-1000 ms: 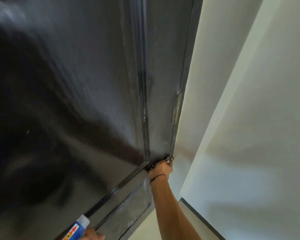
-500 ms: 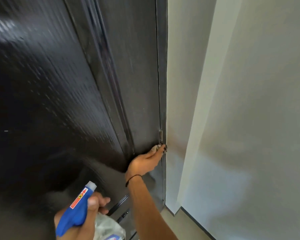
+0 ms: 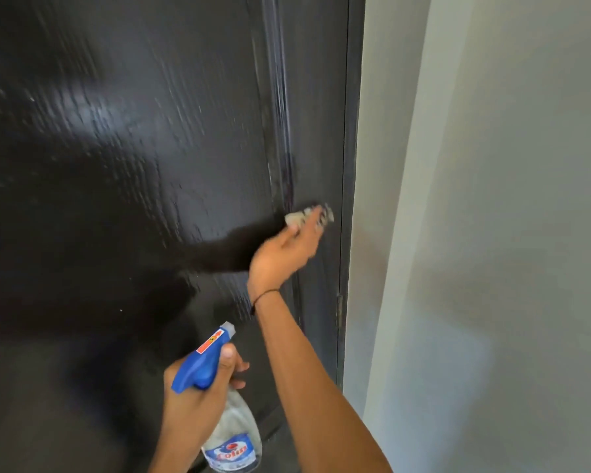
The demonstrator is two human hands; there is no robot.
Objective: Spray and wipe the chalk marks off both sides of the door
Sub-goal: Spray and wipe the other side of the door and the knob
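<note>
Nearest, low in view, the left hand (image 3: 198, 401) grips a clear spray bottle (image 3: 232, 435) with a blue trigger head, its nozzle aimed at the door (image 3: 133, 165), thumb on the head and fingers curled round the neck. Farther up, the right hand (image 3: 287, 250) presses a small crumpled cloth (image 3: 304, 216) under blurred, fairly straight fingers against the dark glossy wood-grain door near its hinge edge. A hinge (image 3: 339, 310) sits below on that edge, and a pale wall (image 3: 492, 233) runs close along the right.

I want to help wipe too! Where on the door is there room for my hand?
The wide dark panel of the door, left of the raised moulding and above the spray bottle, is bare. It is crowded by the hinge edge, where the right hand presses the cloth.
</note>
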